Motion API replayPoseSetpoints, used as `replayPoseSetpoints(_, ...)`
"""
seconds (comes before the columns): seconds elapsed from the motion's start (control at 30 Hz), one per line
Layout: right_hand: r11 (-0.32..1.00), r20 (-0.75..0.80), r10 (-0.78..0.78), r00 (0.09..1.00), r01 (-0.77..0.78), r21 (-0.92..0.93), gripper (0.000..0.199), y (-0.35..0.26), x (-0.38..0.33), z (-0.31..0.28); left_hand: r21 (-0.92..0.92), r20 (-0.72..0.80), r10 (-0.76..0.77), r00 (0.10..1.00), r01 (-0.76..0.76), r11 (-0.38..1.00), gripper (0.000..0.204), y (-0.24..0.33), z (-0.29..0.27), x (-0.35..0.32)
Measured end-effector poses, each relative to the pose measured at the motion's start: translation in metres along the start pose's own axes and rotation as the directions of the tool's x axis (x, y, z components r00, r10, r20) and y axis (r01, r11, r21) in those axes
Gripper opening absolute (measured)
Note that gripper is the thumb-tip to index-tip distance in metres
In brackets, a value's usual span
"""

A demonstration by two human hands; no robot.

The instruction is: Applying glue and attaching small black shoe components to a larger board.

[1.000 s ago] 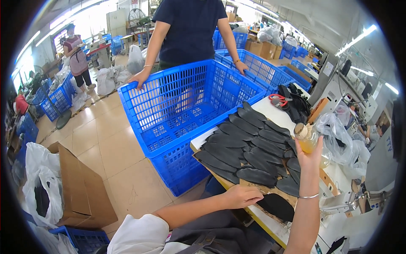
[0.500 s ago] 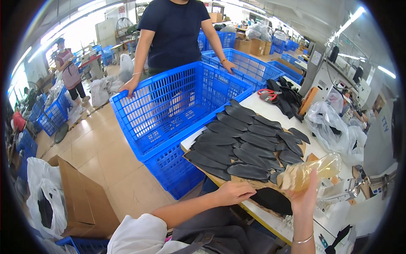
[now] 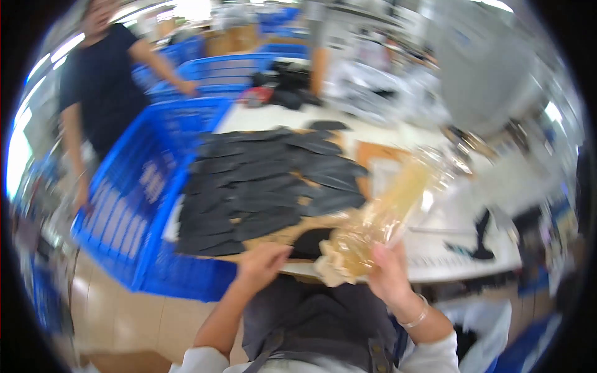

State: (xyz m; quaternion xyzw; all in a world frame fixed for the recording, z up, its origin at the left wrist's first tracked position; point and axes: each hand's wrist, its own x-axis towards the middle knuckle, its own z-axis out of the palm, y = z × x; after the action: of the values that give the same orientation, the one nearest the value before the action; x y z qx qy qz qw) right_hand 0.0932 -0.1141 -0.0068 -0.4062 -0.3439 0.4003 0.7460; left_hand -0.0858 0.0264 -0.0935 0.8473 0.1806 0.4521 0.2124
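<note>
My right hand [image 3: 388, 273] is wrapped round a clear plastic bottle [image 3: 398, 205] with yellowish contents. It is tilted, its cream-coloured, crusted end low and toward the table's near edge. My left hand [image 3: 264, 266] is closed, fingertips pressed together at the near edge of the cardboard sheet [image 3: 336, 219]; what they hold, if anything, I cannot make out. Just right of those fingertips lies a black curved piece [image 3: 311, 244], partly behind the bottle's crusted end. Overlapping rows of dark leaf-shaped pieces [image 3: 261, 180] cover much of the cardboard.
A blue plastic crate [image 3: 118, 217] adjoins the table's left side, and a person in a dark shirt [image 3: 99, 81] holds its rim. Clear plastic bags [image 3: 367, 93], dark pieces and a red-handled tool [image 3: 256, 96] lie at the back. A grey machine [image 3: 485, 68] stands far right.
The view has swung right, so the table now sits more central and the person and crate farther left. The bottle stays in my right hand; my left remains by the cardboard's near edge.
</note>
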Motion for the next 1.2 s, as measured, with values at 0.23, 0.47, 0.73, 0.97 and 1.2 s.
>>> replayPoseSetpoints(0.23, 0.973, -0.293, -0.127, 0.948, 0.176, 0.149, 0.054, -0.021, -0.044, -0.049, 0.015, -0.081, 0.051, 0.995, -0.050, 0.999, 0.012, 0.005, 0.009, 0.006)
replayPoseSetpoints(0.47, 0.794, -0.559, -0.549, 0.621, 0.596, -0.118, 0.041, -0.129, -0.048, -0.152, -0.047, -0.093, 0.016, 0.996, -0.020, 0.999, 0.010, 0.005, 0.013, 0.001)
replayPoseSetpoints(0.73, 0.877, -0.137, -0.477, 0.868, 0.479, -0.018, 0.045, -0.145, -0.046, -0.202, 0.065, -0.058, 0.069, 0.996, -0.065, 0.996, 0.013, -0.006, 0.004, -0.001)
replayPoseSetpoints(0.97, 0.933, -0.142, -0.360, 0.922, 0.357, -0.047, 0.068, -0.021, -0.036, -0.084, 0.040, -0.070, 0.172, 0.983, -0.169, 0.985, 0.017, -0.001, -0.002, -0.005)
replayPoseSetpoints(1.2, 0.848, 0.082, -0.254, 0.964, 0.263, -0.459, 0.082, -0.011, 0.002, 0.004, 0.137, -0.101, 0.215, 0.971, -0.200, 0.970, 0.018, -0.004, 0.012, -0.004)
